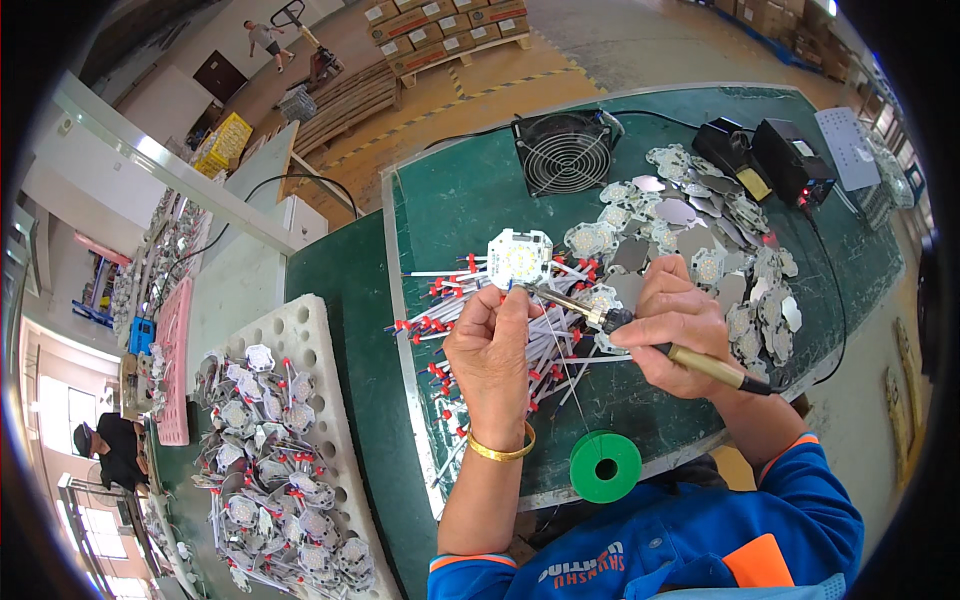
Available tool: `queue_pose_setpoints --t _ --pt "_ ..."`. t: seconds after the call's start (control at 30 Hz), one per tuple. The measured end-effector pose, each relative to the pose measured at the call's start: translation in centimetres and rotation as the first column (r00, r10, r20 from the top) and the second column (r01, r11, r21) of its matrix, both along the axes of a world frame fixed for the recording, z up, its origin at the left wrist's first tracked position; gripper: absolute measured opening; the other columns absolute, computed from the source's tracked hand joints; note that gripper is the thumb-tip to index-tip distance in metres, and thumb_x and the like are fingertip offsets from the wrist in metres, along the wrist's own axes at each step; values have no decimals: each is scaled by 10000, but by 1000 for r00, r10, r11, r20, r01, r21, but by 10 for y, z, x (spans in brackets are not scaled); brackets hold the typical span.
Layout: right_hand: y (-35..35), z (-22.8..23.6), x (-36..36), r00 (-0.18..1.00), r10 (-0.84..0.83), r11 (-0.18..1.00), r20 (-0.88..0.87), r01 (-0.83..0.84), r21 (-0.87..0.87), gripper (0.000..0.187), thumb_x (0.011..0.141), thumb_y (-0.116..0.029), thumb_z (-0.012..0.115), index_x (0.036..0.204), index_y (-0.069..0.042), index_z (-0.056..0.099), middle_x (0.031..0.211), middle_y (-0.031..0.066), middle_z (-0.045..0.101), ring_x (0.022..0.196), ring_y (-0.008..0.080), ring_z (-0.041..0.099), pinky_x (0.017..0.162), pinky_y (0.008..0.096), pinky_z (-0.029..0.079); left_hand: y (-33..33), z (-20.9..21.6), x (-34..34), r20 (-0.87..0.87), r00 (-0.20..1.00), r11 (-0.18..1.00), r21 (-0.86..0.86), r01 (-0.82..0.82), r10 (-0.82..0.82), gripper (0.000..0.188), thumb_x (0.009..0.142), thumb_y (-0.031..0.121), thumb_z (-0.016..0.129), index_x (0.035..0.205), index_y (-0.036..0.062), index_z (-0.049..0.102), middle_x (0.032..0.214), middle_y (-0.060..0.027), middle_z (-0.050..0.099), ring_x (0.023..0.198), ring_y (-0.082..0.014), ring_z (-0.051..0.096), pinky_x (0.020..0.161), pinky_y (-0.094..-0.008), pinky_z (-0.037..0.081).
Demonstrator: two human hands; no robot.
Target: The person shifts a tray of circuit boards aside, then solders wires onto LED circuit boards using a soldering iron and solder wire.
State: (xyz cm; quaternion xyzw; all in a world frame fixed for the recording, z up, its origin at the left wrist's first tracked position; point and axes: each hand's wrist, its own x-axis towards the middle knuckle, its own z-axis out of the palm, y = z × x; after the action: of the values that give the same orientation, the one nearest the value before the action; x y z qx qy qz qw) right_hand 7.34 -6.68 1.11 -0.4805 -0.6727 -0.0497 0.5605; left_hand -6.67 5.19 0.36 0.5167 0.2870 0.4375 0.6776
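The board (519,258) is white, the spool (585,470) green.

Left hand (493,335) pinching upward, right hand (680,330) curling into a grip, left forearm (485,500) rising nearly upright, right forearm (765,425) slanting inward

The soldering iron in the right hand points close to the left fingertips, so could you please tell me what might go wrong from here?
If hot, the soldering iron could burn the left hand, whose fingertips are beside its tip. The board is pinched at its edge, so it may tilt. A stray touch might mark the loose white wires below.
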Motion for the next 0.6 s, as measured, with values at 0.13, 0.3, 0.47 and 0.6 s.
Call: queue_pose_setpoints --t 0.13,0.3,0.47,0.6 --pt "-1 -5 2 1000 11 1000 26 -11 -6 276 577 46 619 834 -47 650 584 19 531 542 164 500 642 316 359 1 -3 1 -2 1000 1000 -31 6 -6 116 827 26 562 711 16 567 666 -29 569 499 -22 366 452 -170 267" --pt "-5 -4 5 985 90 996 -148 -85 36 256 593 42 617 838 -29 644 590 25 525 541 169 493 643 323 356 2 -4 1 54 998 997 -64 48 -44 115 830 47 567 721 14 575 658 -10 568 502 -15 360 458 -166 267" --pt "-8 -5 5 987 80 997 -140 -76 34 226 621 27 609 839 -23 640 606 33 533 535 175 484 635 325 351 0 -3 1 37 998 994 -95 60 -56 129 826 35 560 698 31 553 647 -12 550 482 -16 357 444 -172 253" --pt "-11 -8 7 988 68 997 -140 -61 52 249 623 32 601 865 -19 632 609 33 533 540 180 484 626 327 351 -1 -11 0 -34 998 999 -18 51 -51 124 828 61 571 712 19 567 631 13 547 503 -3 362 455 -173 269"
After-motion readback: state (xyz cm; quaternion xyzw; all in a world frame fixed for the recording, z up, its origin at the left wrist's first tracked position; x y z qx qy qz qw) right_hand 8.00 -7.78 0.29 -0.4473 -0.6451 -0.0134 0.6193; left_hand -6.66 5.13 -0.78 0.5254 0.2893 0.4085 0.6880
